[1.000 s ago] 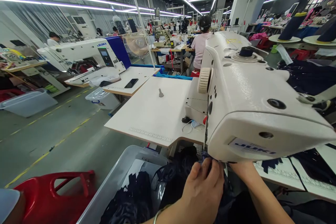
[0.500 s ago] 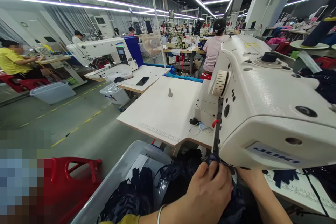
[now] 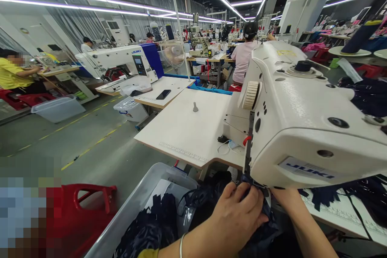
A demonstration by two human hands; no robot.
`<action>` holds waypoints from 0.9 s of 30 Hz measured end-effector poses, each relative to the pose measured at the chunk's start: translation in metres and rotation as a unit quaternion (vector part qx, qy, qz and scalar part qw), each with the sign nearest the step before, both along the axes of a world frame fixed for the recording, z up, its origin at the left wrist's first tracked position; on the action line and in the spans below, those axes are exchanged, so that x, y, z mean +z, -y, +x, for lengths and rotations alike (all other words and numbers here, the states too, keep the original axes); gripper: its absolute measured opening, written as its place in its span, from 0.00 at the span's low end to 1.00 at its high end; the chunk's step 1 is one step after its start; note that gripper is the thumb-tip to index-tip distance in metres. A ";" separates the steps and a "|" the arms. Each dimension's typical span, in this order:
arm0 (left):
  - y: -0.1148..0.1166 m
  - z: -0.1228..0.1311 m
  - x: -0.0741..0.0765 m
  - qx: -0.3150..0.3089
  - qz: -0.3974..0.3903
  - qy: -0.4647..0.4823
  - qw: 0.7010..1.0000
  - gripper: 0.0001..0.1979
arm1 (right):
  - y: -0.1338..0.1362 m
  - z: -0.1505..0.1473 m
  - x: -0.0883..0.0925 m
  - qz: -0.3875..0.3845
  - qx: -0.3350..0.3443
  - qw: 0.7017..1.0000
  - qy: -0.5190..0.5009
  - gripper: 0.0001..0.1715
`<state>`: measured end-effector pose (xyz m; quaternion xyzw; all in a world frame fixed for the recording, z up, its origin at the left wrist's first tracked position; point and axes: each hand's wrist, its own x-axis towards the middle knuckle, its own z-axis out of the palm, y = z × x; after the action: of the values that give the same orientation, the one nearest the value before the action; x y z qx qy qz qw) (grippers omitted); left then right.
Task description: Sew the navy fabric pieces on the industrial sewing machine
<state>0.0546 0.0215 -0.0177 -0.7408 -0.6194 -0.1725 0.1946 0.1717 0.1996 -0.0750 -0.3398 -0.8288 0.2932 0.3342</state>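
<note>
In the head view a white sewing machine (image 3: 314, 105) marked JUKI fills the right side. Under its near end, my left hand (image 3: 238, 215) is closed, with its fingertips on dark navy fabric (image 3: 266, 221) by the needle area. The thumb points right, over the cloth. My right hand (image 3: 286, 197) reaches in from the right; its fingers are hidden behind the machine head, so I cannot tell what they hold. The fabric hangs in folds below both hands.
A clear plastic bin (image 3: 130, 209) with navy pieces stands below, beside a red stool (image 3: 87, 209). On the white table (image 3: 181, 129) is a small grey part (image 3: 195, 107). A phone (image 3: 163, 94) lies on the neighbouring table. More navy strips (image 3: 325, 197) lie at right.
My left hand's fingers have shifted on the fabric, and its thumb now shows at the right. The view has turned slightly. My right hand stays under the machine head.
</note>
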 end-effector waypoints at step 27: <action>-0.007 0.012 -0.009 0.038 0.036 0.003 0.999 0.18 | 0.011 0.000 0.007 -0.023 -0.030 0.999 0.016 0.09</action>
<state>0.0671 0.0285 -0.0263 -0.7086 -0.6413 -0.1890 0.2257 0.1715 0.1882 -0.0681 -0.3770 -0.8165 0.2964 0.3214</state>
